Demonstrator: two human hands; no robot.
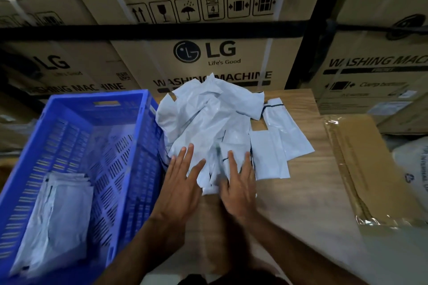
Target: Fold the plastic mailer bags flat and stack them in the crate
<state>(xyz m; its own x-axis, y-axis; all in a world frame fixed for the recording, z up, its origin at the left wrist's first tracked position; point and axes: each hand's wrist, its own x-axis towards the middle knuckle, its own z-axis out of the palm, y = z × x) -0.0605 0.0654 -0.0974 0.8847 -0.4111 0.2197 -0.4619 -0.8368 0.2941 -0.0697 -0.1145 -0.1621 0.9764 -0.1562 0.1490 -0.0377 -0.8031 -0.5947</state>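
A loose heap of pale grey-white plastic mailer bags (208, 118) lies on the wooden table (308, 192), crumpled at the back and flatter at the right. My left hand (180, 183) lies flat with straight fingers on the near edge of the heap. Beside it, my right hand (238, 183) also rests flat, fingers spread, on a bag at the front. Left of the heap stands the blue slatted crate (129, 136). A small stack of folded mailer bags (60, 210) lies in its near left corner.
A flat cardboard piece with tape (370, 173) lies at the table's right side. Large cardboard washing machine boxes (203, 53) on a dark rack rise right behind the table. A white printed sack (414, 169) sits at the far right.
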